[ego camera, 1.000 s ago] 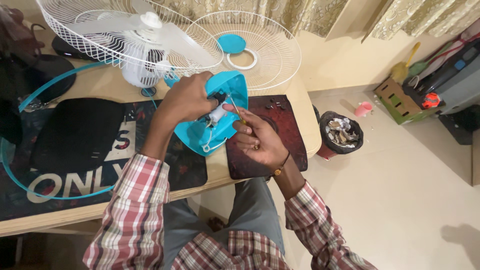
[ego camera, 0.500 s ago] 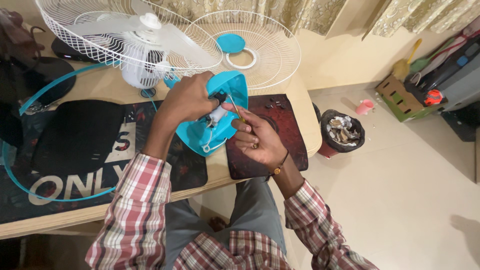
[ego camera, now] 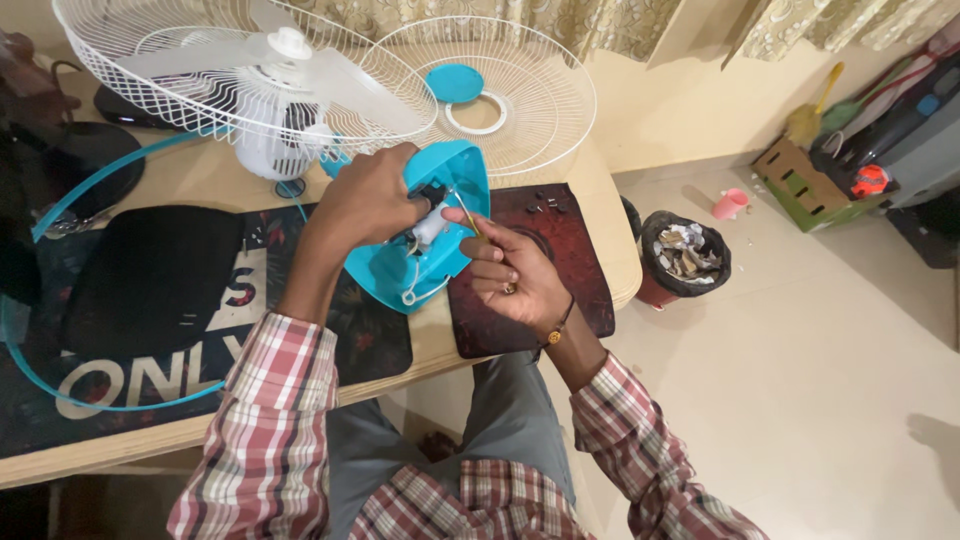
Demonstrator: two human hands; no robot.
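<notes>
Dark rectangular mat with large pale block lettering and a reddish floral pattern point(ego camera: 200, 330), lying flat on the tabletop just left of the left hand point(ego camera: 370, 200) and partly under that forearm; much of it hidden beneath a black rounded cover. Open brown cardboard box with a green side panel point(ego camera: 800, 180), standing on the floor against the wall, well to the right of the right hand point(ego camera: 510, 275) and farther away. Bright orange and blue package-like object point(ego camera: 872, 180) just beside that box, too small to make out further. No screens in view.
</notes>
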